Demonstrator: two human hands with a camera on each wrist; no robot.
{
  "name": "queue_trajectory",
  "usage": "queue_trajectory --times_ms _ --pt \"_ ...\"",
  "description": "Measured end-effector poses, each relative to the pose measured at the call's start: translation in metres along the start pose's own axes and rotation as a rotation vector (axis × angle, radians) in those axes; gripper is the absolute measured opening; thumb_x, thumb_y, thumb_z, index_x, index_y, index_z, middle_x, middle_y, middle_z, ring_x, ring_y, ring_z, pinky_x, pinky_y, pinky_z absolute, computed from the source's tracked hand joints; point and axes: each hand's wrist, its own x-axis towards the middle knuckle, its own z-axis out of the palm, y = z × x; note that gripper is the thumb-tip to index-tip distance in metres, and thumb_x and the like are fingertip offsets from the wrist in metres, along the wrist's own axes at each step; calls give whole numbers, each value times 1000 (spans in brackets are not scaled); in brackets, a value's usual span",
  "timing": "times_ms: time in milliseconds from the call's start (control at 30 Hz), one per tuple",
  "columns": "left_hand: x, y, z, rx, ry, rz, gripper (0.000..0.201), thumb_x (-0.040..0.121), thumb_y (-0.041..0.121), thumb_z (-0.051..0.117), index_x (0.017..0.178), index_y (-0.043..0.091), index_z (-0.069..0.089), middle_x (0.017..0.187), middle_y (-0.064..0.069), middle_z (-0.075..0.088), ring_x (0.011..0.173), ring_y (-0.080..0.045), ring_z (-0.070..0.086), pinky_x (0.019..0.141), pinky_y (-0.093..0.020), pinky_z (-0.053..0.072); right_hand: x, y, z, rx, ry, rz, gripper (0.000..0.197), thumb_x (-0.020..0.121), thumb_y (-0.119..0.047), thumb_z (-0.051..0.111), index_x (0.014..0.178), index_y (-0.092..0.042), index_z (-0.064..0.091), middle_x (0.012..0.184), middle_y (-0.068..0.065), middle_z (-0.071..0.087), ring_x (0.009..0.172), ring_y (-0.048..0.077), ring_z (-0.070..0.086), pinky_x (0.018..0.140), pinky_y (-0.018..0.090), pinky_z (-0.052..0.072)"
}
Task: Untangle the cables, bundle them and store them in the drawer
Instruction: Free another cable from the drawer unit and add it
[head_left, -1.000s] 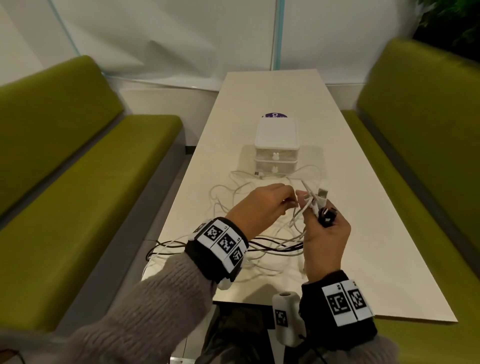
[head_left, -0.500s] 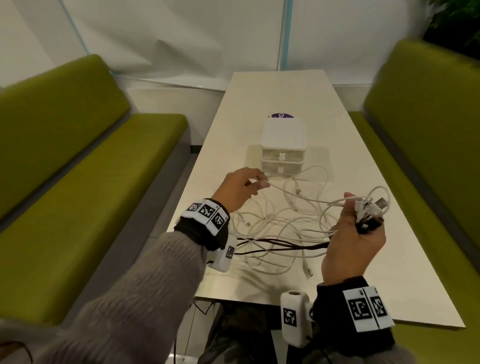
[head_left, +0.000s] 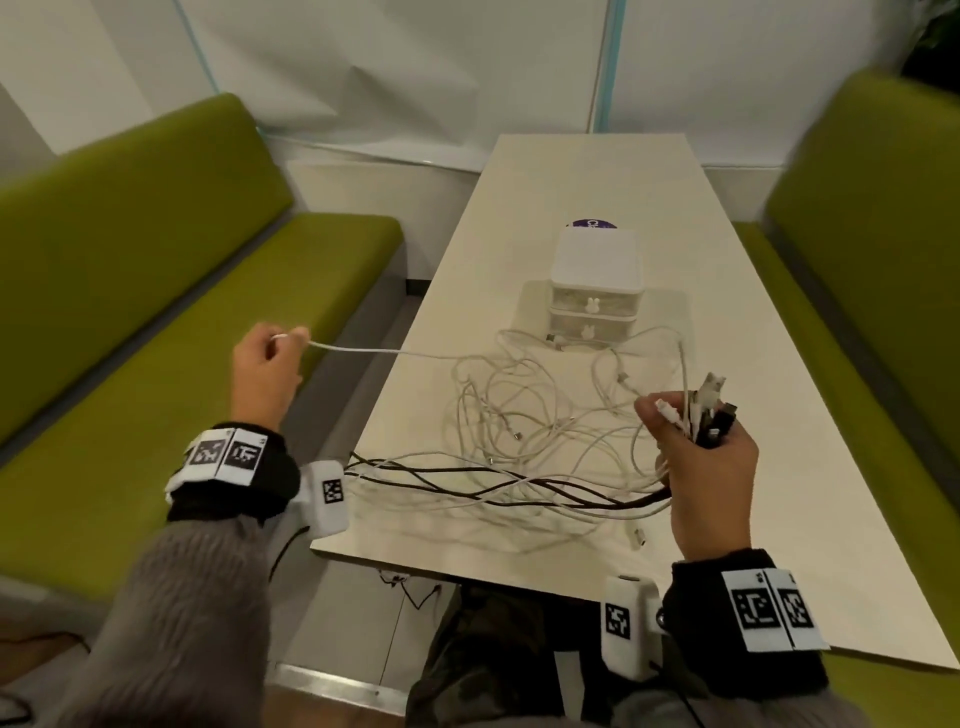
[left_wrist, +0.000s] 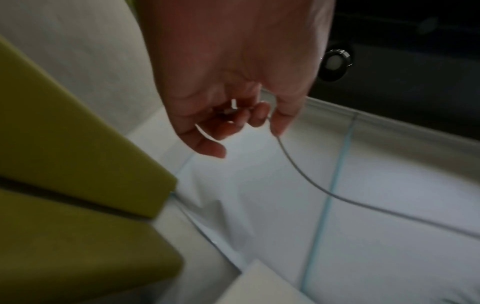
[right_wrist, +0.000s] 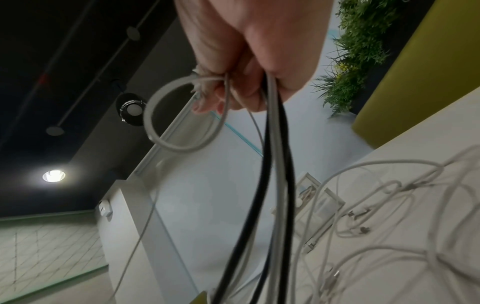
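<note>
Over the bench (head_left: 171, 332), left hand (head_left: 265, 371) outstretched.

Two green upholstered benches, one on the left (head_left: 171, 291) and one on the right (head_left: 878, 249), flank a long pale surface (head_left: 597, 176), with white wall panels (head_left: 415, 67) behind and leafy plants (right_wrist: 363, 47) above the right bench.

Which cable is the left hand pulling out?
The left hand pinches one white cable, stretched taut past the table edge; the other cables lie slack, ends held in the right hand.
</note>
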Motion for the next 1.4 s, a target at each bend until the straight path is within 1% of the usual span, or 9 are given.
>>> queue_trajectory --times_ms 133,267,400,533,700,900,1133,1300,1400 --pt "17 -70 -34 259 265 -228 20 87 14 53 72 2 51 78 -22 51 76 -37 53 75 -49 44 -2 -1 1 37 -62 1 18 60 -35 78 69 -25 66 61 -7 54 51 6 44 51 20 39" --pt "-1 -80 -17 579 90 -480 35 87 22 58 115 1 52 132 -31 37 124 -43 32 102 -49 28 -7 1 14 33 -99 32 26 64 -40 76 70 -21 59 51 -10 50 47 6 42 46 20 36" --pt "-43 -23 26 505 -19 -35 45 91 23 55 131 8 43 142 -18 36 134 -34 26 111 -44 19 -21 7 33 -6 -189 81 24 80 -22 72 67 -16 54 49 -6 46 44 10 36 43 23 30" --pt "-110 61 59 9 -318 537 38 96 28 43 133 17 46 138 1 46 133 -11 33 108 -20 22 -29 12 42 -41 -221 101 24 82 -19 73 68 -13 55 49 -6 47 45 10 39 45 22 33" --pt "-137 90 80 -73 -959 313 42 87 50 50 123 28 54 115 13 62 110 1 56 95 -23 44 -32 10 42 -68 -189 45 22 81 -8 73 65 -9 57 44 -10 53 41 2 46 44 15 37" --pt "-123 63 60 -377 -875 37 33 101 18 35 99 1 63 76 -16 66 63 -28 63 61 -27 53 -29 9 35 -23 -142 87 17 90 -17 63 74 -12 65 49 -8 53 43 8 37 41 16 30" --pt "-78 -4 13 -684 -382 -219 20 98 15 42 102 8 60 55 6 56 47 -4 49 62 -18 53 -16 16 26 72 36 121 21 94 -25 58 82 -9 65 58 -1 66 35 7 31 36 19 25" --pt "-72 -19 23 -403 -534 -46 16 95 7 47 93 5 62 59 -5 61 55 -18 55 58 -22 51 -15 16 24 116 74 101 15 94 -21 59 94 -8 68 67 -2 71 37 8 28 38 21 25" --pt "-72 -23 22 -19 -694 223 30 95 2 43 87 27 57 65 2 58 62 -21 51 63 -28 45 -10 14 16 139 112 96 13 95 -19 58 94 -11 68 68 -4 70 37 6 27 39 20 23"
